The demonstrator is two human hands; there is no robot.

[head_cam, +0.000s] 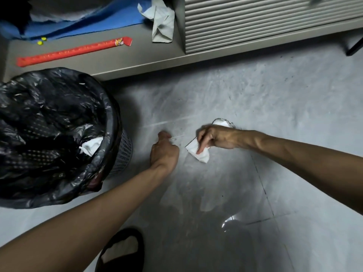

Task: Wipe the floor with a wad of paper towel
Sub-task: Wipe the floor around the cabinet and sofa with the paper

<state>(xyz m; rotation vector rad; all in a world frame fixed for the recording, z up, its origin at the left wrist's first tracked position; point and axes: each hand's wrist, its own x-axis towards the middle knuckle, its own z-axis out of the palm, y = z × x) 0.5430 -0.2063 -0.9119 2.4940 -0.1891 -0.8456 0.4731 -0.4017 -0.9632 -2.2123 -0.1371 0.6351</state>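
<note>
My right hand [213, 137] presses a white wad of paper towel [198, 152] onto the grey tiled floor [275, 118], fingers pinching it. A second bit of white paper or foil [224, 122] shows just beyond that hand. My left hand [164, 152] is low on the floor to the left of the wad, fingers curled around a thin pale stick [176, 136] that pokes out to the right. Both forearms reach in from the bottom corners.
A mesh bin with a black liner [59, 134] stands at left, white tissue inside. A grey ledge [117, 59] at the back carries a red strip [72, 52], crumpled paper [162, 22] and blue cloth. A wet shiny patch [231, 222] and my slipper [121, 250] lie near.
</note>
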